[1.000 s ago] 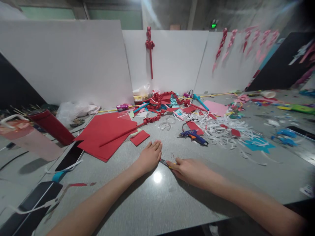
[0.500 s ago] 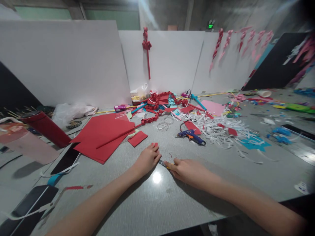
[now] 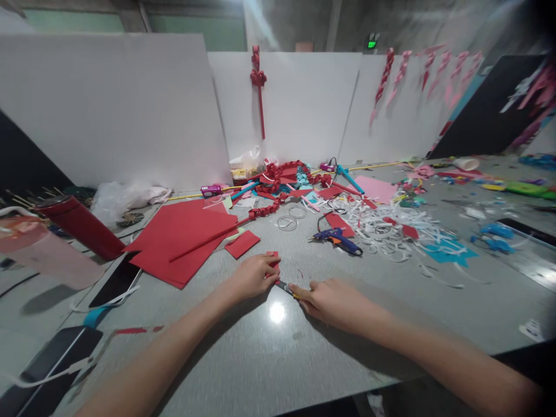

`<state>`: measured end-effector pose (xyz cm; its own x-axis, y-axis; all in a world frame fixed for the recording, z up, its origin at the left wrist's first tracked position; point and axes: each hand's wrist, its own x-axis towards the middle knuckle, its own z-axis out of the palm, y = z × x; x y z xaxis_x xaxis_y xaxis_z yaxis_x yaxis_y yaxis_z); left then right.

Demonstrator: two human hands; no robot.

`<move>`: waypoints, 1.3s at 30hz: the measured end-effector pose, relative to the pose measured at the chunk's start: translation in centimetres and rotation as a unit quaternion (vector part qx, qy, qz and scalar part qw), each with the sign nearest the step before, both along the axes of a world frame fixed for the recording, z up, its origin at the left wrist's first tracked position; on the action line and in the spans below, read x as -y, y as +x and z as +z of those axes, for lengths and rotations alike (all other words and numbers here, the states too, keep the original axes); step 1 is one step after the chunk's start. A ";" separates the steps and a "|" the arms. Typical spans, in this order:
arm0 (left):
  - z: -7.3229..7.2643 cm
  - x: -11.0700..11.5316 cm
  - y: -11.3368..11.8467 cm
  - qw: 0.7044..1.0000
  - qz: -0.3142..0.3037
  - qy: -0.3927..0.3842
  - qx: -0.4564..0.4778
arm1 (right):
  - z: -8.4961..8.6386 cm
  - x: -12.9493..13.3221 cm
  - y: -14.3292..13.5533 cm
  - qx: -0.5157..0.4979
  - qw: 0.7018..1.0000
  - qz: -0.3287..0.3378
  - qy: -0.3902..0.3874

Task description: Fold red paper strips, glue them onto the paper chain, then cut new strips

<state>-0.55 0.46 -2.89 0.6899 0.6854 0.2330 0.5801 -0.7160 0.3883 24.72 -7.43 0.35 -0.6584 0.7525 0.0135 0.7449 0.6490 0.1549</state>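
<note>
My left hand [image 3: 255,274] presses a small red paper piece [image 3: 273,262] against the grey tabletop, fingers bent over it. In my right hand [image 3: 325,298] is a utility knife [image 3: 285,287] with some yellow on its body; the fingers wrap most of the handle. Its dark blade end reaches left to the lower edge of the paper, close to my left fingertips. Just beyond my left hand lies a red paper rectangle [image 3: 243,244]. Larger red sheets [image 3: 182,243] are stacked at the left, with a thin red paper stick [image 3: 208,240] across them.
A blue glue gun [image 3: 336,240] lies beyond my right hand, before a heap of white paper strips [image 3: 384,226]. Thin rings [image 3: 286,223] lie mid-table. A red flask [image 3: 82,226] and phone [image 3: 117,281] are at left. Red curled paper [image 3: 282,176] piles up by the white partition [image 3: 295,110].
My left hand has shifted slightly left and back, so more of the red paper piece shows. My right hand and the knife stay almost where they were.
</note>
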 end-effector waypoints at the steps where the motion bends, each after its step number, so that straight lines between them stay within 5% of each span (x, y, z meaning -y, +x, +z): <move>1: 0.1 0.0 -0.1 1.000 0.006 -0.002 0.000 | 0.1 0.0 0.0 0.004 1.000 0.000 -0.002; 17: -0.4 -0.1 -0.5 0.996 0.003 0.058 -0.064 | 0.4 -0.4 0.3 -0.008 1.000 0.019 -0.011; 39: 0.0 -1.3 -2.1 0.996 -0.058 -0.017 -0.073 | 0.7 -0.5 -0.3 0.007 1.000 0.000 -0.019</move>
<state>-2.61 1.80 -2.88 0.7898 0.6047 0.1028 0.5458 -0.7693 0.3321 24.44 -6.89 1.01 -0.6580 0.7526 -0.0252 0.7430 0.6544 0.1405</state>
